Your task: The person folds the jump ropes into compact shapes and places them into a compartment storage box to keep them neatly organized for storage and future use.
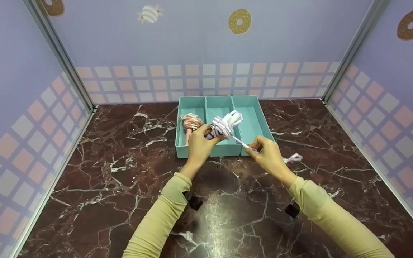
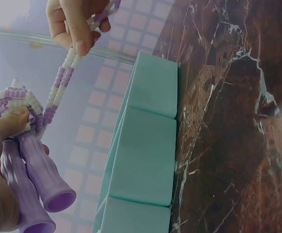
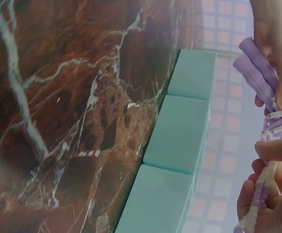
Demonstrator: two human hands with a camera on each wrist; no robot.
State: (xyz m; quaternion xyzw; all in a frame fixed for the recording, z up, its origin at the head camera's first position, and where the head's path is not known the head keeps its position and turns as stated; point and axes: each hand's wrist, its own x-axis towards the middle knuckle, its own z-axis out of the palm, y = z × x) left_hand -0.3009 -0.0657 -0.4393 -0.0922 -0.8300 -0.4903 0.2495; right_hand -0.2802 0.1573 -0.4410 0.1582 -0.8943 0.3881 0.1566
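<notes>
My left hand (image 1: 201, 143) grips a purple-and-white beaded jump rope (image 1: 223, 125), wound into a bundle, above the middle of the teal box. Its two purple handles (image 2: 44, 177) lie side by side in the palm, their hollow ends showing in the left wrist view. To the right, my right hand (image 1: 266, 154) pinches a doubled strand (image 2: 58, 90) that runs taut from the bundle. Past that hand, a looped end (image 1: 294, 157) of the rope sticks out over the table. In the left compartment lies a pink-and-white beaded jump rope (image 1: 192, 121), also bundled, with a pink handle.
The teal box (image 1: 192, 152) has three compartments side by side and stands toward the back of the dark marbled table (image 1: 120, 200). Lilac panels (image 1: 192, 46) with a checked band enclose the table at the back and both sides.
</notes>
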